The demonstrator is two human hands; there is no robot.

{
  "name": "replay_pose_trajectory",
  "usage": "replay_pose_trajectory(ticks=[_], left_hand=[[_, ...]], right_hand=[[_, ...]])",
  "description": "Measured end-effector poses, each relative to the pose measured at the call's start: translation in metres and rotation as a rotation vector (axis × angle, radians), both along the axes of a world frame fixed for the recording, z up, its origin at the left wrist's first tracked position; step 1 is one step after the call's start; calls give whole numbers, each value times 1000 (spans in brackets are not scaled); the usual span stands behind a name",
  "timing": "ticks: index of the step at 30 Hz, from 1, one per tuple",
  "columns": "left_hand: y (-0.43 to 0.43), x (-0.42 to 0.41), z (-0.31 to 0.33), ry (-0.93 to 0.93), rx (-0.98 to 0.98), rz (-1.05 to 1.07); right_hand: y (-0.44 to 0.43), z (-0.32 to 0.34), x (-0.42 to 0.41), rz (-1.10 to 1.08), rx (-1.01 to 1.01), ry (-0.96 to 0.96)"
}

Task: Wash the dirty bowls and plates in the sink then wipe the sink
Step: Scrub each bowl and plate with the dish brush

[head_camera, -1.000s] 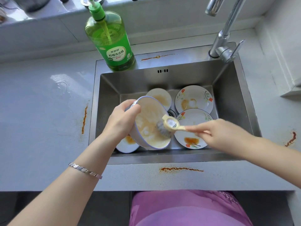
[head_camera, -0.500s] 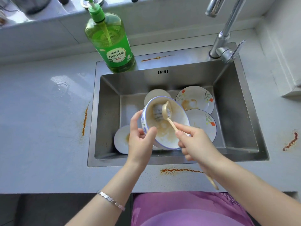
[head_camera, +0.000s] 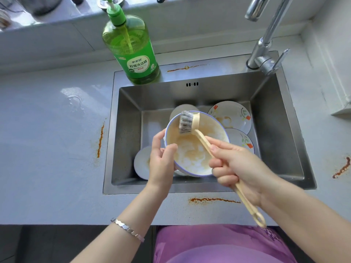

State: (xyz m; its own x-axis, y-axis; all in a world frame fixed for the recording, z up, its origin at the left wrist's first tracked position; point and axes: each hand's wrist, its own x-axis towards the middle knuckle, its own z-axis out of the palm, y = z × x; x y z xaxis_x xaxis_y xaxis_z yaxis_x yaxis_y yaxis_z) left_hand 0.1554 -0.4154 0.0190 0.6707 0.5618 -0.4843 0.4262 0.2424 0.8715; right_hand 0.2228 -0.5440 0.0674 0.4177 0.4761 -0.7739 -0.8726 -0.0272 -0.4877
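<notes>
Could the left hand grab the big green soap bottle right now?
Probably not right away. The left hand grips the soapy blue-rimmed bowl over the steel sink, so it is busy. Nothing stands between it and the green plastic soap bottle at the back rim. Bowl down first, then likely yes.

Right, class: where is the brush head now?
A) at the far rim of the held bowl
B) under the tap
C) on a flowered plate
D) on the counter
A: the brush head lies at the far rim of the bowl held by the left hand.
</notes>
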Motion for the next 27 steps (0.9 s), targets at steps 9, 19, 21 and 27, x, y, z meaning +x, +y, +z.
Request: replay_pose_trajectory(ticks=[9,19,21,27], left_hand=[[22,9,5,71,70,-108],[20,5,7,53,53,-175],[18,7,7,55,46,-164],[18,9,6,73,50,-145]], right_hand=[[-22,-3,13,385,-455,-932],[-25,-20,24,606,-575,-1051],[-19,-21,17,619,-569,-1087],[-17,-22,22,696,-561,-1175]])
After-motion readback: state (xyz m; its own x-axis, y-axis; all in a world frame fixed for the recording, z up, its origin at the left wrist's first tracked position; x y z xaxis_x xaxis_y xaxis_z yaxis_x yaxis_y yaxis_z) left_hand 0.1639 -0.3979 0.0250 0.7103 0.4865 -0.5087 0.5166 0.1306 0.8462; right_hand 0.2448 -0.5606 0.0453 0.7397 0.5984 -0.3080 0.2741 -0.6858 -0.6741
